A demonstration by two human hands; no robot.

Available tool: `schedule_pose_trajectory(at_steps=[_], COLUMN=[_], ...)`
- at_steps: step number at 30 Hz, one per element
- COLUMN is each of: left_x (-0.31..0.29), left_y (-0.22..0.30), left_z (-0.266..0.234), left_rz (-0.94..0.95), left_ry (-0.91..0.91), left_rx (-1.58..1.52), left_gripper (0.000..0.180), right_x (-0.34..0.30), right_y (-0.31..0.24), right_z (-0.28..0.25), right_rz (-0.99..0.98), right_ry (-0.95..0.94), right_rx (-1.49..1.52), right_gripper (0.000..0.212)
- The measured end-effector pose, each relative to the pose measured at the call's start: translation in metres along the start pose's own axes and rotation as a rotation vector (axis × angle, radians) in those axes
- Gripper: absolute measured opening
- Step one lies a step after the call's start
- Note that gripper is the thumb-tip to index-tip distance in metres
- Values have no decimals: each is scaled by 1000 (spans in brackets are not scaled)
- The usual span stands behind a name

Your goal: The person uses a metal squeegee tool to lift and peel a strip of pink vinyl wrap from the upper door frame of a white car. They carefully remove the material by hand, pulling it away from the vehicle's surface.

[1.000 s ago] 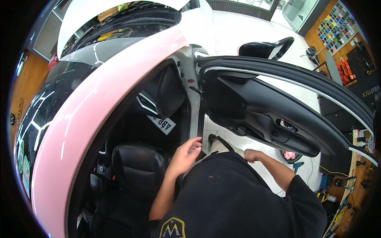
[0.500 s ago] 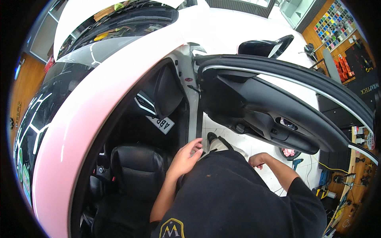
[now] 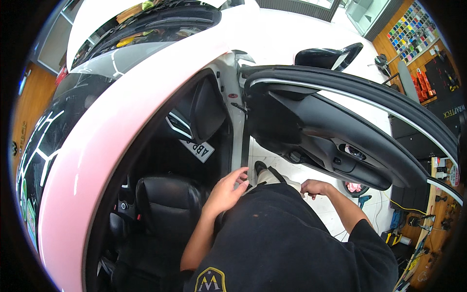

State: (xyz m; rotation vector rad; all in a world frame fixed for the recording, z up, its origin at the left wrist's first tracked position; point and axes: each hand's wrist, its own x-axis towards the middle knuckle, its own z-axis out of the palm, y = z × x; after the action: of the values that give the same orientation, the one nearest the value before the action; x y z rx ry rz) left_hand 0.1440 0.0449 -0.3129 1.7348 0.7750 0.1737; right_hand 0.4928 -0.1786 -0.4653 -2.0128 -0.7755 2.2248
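Note:
My left hand (image 3: 227,191) is open, with its fingers loosely stretched out, beside the door sill of a car. It touches nothing that I can make out. In front of my thigh, my right hand (image 3: 316,188) hangs with curled fingers; whatever is inside them, if anything, is hidden. On my left is the open doorway with a black leather seat (image 3: 168,194) and a white plate with dark characters (image 3: 198,150) in the footwell. The car's black-lined door (image 3: 316,124) stands wide open ahead and to the right.
A glossy pale pink roof edge (image 3: 92,136) curves over the doorway. Outside the door sticks out a side mirror (image 3: 318,58). On the white floor (image 3: 318,211) at right lies a blue power drill (image 3: 363,200). Colour swatches (image 3: 411,30) and orange tools (image 3: 422,86) hang farther off.
My right hand has moved slightly up and to the left, closer to my thigh. The left hand stays almost where it was, its fingers still loosely spread.

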Motion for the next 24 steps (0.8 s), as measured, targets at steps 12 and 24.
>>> schedule_pose_trajectory(at_steps=[12, 24], left_x=[-8, -34], left_y=[-18, -17], left_z=[15, 12], left_rz=[-50, -169], left_ry=[14, 98], left_rx=[-36, -32], left_gripper=[53, 61], right_x=[68, 121], right_y=[18, -3], right_z=[7, 36], right_rz=[-373, -286], right_ry=[231, 97], right_rx=[-789, 185], right_gripper=[27, 49])
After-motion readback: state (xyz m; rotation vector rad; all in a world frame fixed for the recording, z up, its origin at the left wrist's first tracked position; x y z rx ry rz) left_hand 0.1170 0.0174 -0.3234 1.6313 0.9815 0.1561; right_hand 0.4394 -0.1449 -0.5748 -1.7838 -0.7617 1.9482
